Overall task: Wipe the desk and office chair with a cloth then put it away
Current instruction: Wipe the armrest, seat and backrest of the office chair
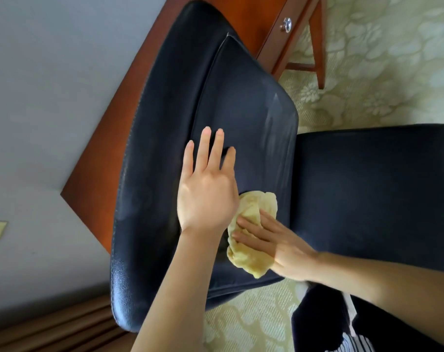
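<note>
ok so nearest me my right hand (279, 246) is pressing the yellow cloth (251, 235) flat-fingered onto the chair (241, 110) backrest, low down near the seat (373, 194). My left hand (207, 191) is just beside it, touching the cloth's edge, fingers straight and spread on the black leather, gripping nothing. Past the chair there's the desk (274, 21) with its drawer knob (287, 23), patterned carpet (393, 59) beyond
</note>
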A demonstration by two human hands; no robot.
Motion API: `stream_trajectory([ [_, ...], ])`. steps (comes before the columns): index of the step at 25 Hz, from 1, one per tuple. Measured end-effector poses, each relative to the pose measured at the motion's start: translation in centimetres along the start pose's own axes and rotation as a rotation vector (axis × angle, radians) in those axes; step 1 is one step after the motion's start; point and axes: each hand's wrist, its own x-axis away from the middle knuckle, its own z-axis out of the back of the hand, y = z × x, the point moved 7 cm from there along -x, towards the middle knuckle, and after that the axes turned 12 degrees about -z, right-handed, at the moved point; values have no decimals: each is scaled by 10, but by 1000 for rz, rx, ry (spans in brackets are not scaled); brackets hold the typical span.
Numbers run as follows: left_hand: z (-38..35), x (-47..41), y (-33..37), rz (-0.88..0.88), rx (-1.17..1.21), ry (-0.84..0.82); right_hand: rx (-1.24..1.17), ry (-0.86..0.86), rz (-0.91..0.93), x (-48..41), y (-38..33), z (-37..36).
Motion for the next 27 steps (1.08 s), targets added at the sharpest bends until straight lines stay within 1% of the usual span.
stream_trajectory([
  [2, -2, -1, 1, -4, -18, -14, 104, 13, 197, -11, 11, 10],
  [4, -3, -1, 3, -10, -36, -12, 229, -17, 310, -33, 29, 19],
  [9, 0, -5, 1, -25, -32, 77, 431, -27, 355, -82, 72, 50],
  [11, -3, -9, -2, -32, -26, 82, 445, 40, 332, -97, 89, 61],
  [13, -5, -10, -3, -36, -57, 65, 511, 32, 233, -107, 111, 62],
  [14, -7, -12, -5, -42, -81, 57, 579, 4, 98, -115, 130, 62],
  [15, -8, -15, -6, -50, -105, 53, 575, 2, -103, -123, 150, 67],
  [16, -9, -17, -8, -59, -128, 51, 420, 44, -338, -131, 165, 81],
  [17, -10, -21, -9, -69, -150, 56, 205, 124, -600, -137, 183, 93],
  [18, -10, -23, -10, -79, -170, 69, -69, 192, -868, -138, 203, 98],
  [19, -11, -26, -11, -90, -182, 81, -286, 308, -1022, -140, 214, 100],
  [20, -11, -30, -12, -101, -187, 92, -459, 390, -1120, -141, 217, 100],
  [22, -13, -35, -14, -119, -191, 118, -610, 542, -1113, -146, 205, 99],
  [23, -13, -38, -15, -130, -195, 129, -637, 594, -1091, -145, 196, 97],
  [25, -14, -45, -17, -150, -206, 143, -650, 622, -1028, -136, 178, 85],
  [27, -15, -50, -19, -165, -221, 150, -601, 576, -938, -123, 158, 72],
])
